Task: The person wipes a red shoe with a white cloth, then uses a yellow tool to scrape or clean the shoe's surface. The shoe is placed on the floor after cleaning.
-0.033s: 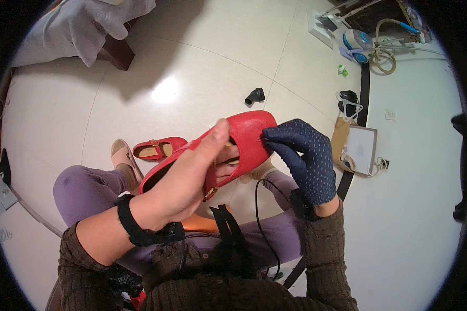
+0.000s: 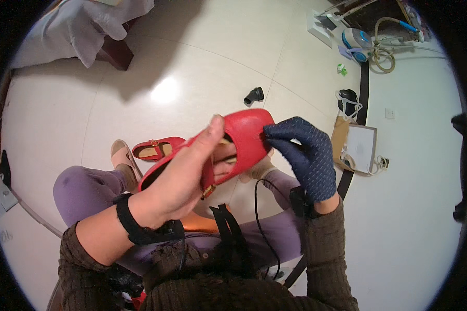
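Note:
A red strapped flat shoe [image 2: 246,136] with a gold buckle is held up over my lap, its toe pointing to the upper right. My bare left hand [image 2: 187,171] is closed round it, fingers inside the opening and thumb on top. Dark blue dotted cloth, like a sock or mitten, covers my right hand [image 2: 306,158]. The covered fingers and thumb come together in a pinch, tips touching the side of the toe. Whether anything small lies between them is hidden. The matching red shoe [image 2: 158,148] stands on the floor near my pink shoe [image 2: 125,158].
A short black pipe fitting [image 2: 254,96] lies on the tiled floor [image 2: 213,70] beyond the shoe. Along the right wall are a cardboard box [image 2: 359,147], a vacuum-like appliance [image 2: 359,42] and a hose. Grey cloth [image 2: 72,31] drapes furniture at upper left. A black cable [image 2: 258,217] loops over my lap.
The held red shoe and my left hand have shifted very slightly up and left. My right hand has turned a little, and a gap now shows between its covered finger and thumb.

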The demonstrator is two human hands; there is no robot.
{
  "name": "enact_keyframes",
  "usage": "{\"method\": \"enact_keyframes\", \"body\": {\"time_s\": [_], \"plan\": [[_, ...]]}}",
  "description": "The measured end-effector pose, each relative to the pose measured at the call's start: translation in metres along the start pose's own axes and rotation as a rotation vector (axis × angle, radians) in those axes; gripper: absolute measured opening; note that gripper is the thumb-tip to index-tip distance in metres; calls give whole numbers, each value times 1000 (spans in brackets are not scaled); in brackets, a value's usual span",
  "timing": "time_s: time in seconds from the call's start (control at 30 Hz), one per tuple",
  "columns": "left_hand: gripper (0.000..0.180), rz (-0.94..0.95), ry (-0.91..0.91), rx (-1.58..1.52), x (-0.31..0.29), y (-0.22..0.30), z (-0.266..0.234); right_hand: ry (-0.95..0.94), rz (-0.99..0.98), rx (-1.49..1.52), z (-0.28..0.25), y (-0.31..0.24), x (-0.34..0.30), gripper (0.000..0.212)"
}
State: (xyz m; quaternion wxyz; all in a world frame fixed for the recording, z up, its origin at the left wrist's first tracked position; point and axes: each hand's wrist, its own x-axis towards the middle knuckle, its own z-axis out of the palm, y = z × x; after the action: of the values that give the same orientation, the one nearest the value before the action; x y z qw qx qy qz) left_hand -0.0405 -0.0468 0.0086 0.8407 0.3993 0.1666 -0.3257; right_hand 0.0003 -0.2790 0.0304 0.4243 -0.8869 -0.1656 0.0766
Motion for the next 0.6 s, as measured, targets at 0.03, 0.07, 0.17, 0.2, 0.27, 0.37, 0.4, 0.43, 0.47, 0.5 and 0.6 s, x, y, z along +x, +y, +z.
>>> {"method": "enact_keyframes", "body": {"time_s": [0.03, 0.07, 0.17, 0.2, 0.27, 0.37, 0.4, 0.43, 0.47, 0.5, 0.6], "plan": [[77, 25, 17, -17, 2, 4, -3, 28, 97, 112, -2, 5, 0, 26], [78, 23, 67, -41, 4, 8, -7, 57, 194, 221, -4, 12, 0, 28], [78, 230, 78, -6, 7, 27, -29, 197, 346, 562, -14, 51, 2, 27], [81, 317, 130, 64, 7, 31, -36, 258, 466, 674, -10, 72, 7, 27], [83, 372, 256, 31, 8, 40, -50, 324, 736, 989, 3, 119, 8, 25], [82, 356, 257, -42, 4, 45, -63, 144, 489, 560, 37, 191, -2, 23], [82, 332, 243, -68, 3, 44, -67, 111, 496, 469, 51, 214, -5, 22], [82, 299, 259, -91, 1, 45, -70, 115, 551, 541, 66, 233, -9, 21], [82, 296, 243, -115, 1, 45, -73, 189, 961, 1133, 82, 252, -4, 20], [81, 284, 253, -138, 2, 45, -77, 214, 1057, 1075, 103, 267, -4, 18], [82, 273, 313, -183, 1, 44, -88, 25, 1136, 603, 148, 304, 10, 24]]}}
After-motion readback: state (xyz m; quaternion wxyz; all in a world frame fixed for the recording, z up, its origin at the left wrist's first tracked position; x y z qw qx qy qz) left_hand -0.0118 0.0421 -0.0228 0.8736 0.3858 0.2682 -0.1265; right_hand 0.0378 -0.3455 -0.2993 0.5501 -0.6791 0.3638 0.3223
